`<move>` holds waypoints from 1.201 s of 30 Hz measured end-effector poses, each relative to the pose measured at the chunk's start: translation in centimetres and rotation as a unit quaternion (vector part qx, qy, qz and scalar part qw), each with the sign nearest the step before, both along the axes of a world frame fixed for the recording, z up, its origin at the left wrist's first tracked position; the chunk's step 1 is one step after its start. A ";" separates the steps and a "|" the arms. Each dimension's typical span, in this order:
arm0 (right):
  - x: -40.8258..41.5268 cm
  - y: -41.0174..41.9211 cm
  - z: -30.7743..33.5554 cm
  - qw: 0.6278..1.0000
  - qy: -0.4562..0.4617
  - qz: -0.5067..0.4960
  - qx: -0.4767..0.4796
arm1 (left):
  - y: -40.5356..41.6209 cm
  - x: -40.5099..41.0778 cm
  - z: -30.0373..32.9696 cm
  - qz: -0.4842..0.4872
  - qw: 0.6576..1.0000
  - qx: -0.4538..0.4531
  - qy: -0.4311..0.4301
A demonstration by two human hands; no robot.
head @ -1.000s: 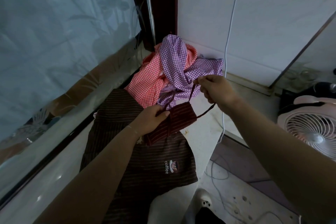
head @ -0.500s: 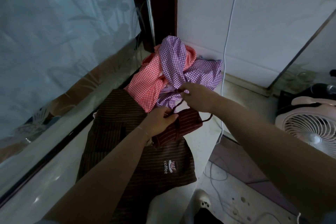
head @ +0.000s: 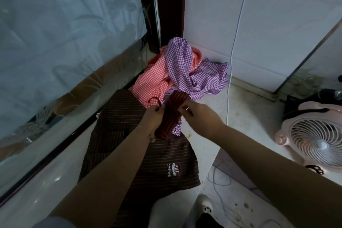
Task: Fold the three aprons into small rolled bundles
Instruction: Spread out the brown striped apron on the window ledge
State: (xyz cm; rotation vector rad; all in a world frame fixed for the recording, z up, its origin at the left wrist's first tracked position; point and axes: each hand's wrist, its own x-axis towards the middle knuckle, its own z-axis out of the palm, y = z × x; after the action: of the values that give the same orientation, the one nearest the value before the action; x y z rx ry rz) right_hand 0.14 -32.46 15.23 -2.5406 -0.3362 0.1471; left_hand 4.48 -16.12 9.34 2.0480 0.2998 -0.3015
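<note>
A dark red striped rolled bundle (head: 171, 113) stands upright between my hands, above a flat brown striped apron (head: 140, 155) printed "coffee". My left hand (head: 153, 116) grips the bundle's left side, and a loop of dark strap (head: 154, 99) pokes up beside its fingers. My right hand (head: 198, 114) pinches the bundle's right side. Behind them, in the corner, a purple checked apron (head: 196, 76) lies crumpled over an orange-red checked apron (head: 153, 81).
The cloths lie on a white sill (head: 205, 116) beside a frosted window (head: 64, 33). A white cable (head: 231, 65) hangs down the tiled wall. A pink fan (head: 314, 135) stands at the right. Cables (head: 222, 177) and a white plug strip (head: 206, 209) lie lower right.
My right hand let the strap's far end come in from the right and now pinches the bundle. The bundle has turned from lying sideways to upright, and the strap loop sits at its left.
</note>
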 end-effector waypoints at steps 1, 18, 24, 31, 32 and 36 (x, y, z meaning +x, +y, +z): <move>0.3 -0.4 0.4 1.000 -0.004 0.006 0.005 | 0.3 0.0 0.0 -0.019 1.000 0.002 -0.020; 3.1 -2.8 -2.4 0.992 0.034 -0.012 -0.119 | 1.5 -2.2 5.2 -0.091 0.921 -0.373 -0.061; 0.1 -1.3 -2.0 0.964 -0.021 0.150 -0.218 | 3.0 0.1 4.7 0.046 0.972 -0.171 -0.152; 0.2 0.1 3.6 0.958 -0.083 0.251 -0.116 | 2.1 -0.4 4.3 -0.212 0.947 0.087 -0.225; 0.9 -0.1 4.2 0.958 -0.085 0.245 -0.122 | 1.7 -0.7 4.6 -0.252 0.937 0.092 -0.224; 3.5 -1.6 5.2 0.966 -0.070 0.205 -0.140 | 0.9 -1.6 5.4 -0.341 0.914 0.041 -0.217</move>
State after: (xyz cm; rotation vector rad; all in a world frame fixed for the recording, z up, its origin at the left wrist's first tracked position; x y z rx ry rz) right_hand 3.65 -34.08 20.41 -2.7301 -0.9593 0.1815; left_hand 2.90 -15.20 14.76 2.1777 -0.7031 -0.2415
